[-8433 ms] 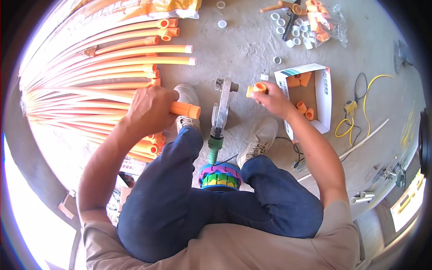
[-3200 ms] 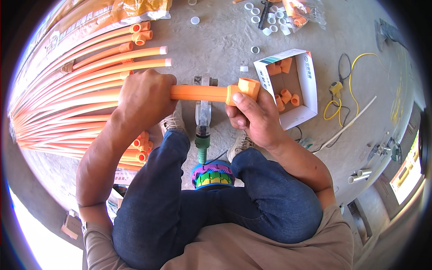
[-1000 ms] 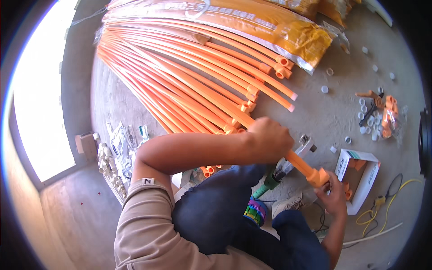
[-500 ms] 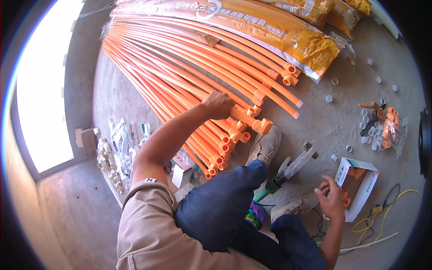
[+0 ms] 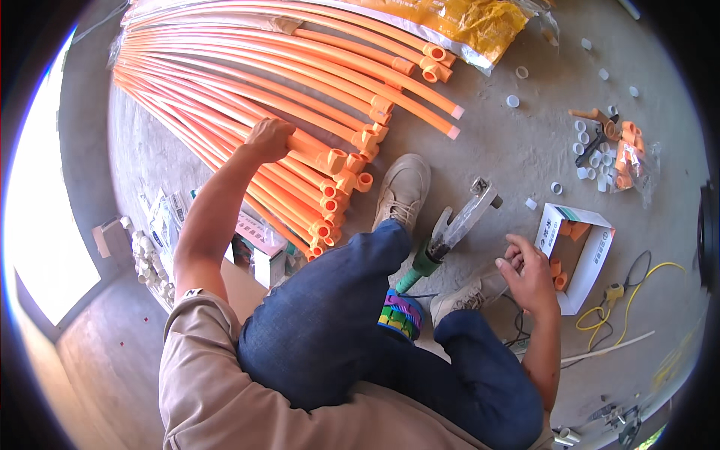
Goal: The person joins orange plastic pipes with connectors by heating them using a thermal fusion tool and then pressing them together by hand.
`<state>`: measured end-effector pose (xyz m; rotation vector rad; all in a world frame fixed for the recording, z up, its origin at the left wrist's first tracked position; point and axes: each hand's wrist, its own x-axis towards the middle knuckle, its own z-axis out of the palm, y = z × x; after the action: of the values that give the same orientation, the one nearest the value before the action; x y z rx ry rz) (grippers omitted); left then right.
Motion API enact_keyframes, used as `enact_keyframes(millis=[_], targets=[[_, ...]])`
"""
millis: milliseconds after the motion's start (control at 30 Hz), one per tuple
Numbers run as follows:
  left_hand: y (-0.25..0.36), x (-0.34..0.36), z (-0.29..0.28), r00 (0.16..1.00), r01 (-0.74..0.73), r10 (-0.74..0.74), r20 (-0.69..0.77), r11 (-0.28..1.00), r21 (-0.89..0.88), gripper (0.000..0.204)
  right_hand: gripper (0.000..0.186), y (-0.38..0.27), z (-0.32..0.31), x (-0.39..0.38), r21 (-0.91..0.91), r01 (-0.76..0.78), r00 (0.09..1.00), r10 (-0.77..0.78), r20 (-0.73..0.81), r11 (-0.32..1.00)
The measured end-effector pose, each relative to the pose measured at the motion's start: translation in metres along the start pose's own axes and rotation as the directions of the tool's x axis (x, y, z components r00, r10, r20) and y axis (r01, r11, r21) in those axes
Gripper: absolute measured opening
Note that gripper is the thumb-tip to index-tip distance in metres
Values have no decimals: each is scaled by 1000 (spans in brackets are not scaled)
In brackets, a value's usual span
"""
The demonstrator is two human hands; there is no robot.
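My left hand (image 5: 271,140) is wrapped around an orange plastic pipe (image 5: 306,147) near its end, which bears an orange fitting (image 5: 332,161). This pipe lies on top of a fan of long orange pipes (image 5: 225,90), many tipped with similar fittings. My right hand (image 5: 531,274) holds nothing; its fingers are loosely bent and apart, just left of a white carton (image 5: 592,270) with orange fittings (image 5: 559,274) inside. Between my feet a tool with a green grip (image 5: 424,262) and a flat grey head (image 5: 471,214) points up and away from me.
At far right, white caps (image 5: 595,159) and bagged orange fittings (image 5: 628,154) lie on the concrete floor. A yellow cord (image 5: 628,289) runs beside the carton. Yellow-wrapped pipe bundles (image 5: 472,30) lie at the back. White fittings (image 5: 148,259) and plastic bags (image 5: 163,214) are at left.
The view has shifted. My left hand has drawn the held pipe back to the left, so its fitting now sits among the other pipe ends. My right hand remains empty near the carton.
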<state>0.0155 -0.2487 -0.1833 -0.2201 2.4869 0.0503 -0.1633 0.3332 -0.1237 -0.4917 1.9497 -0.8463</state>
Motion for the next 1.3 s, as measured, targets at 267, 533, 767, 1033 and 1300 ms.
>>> enact_keyframes(millis=[267, 533, 767, 1033, 1300], targets=[[27, 24, 8, 997, -13, 10, -77, 999, -37, 21, 45, -3, -1, 4, -49, -6, 1000, 6, -13, 999], [52, 28, 15, 995, -6, 7, -104, 1000, 8, 36, 46, -8, 2, 4, -83, 15, 1000, -14, 5, 996], [100, 61, -52, 959, 84, -116, 259, 988, 132, 31, 43, 13, -15, -3, -133, -88, 994, 78, -79, 987], [205, 140, -72, 853, -486, 453, -260, 870, -79, 45, 23, 71, -82, -26, -505, -457, 867, 492, -71, 732], [214, 136, -84, 820, -536, 514, -252, 844, -22, 35, 48, 42, -49, -16, -299, -103, 836, -80, -544, 949]])
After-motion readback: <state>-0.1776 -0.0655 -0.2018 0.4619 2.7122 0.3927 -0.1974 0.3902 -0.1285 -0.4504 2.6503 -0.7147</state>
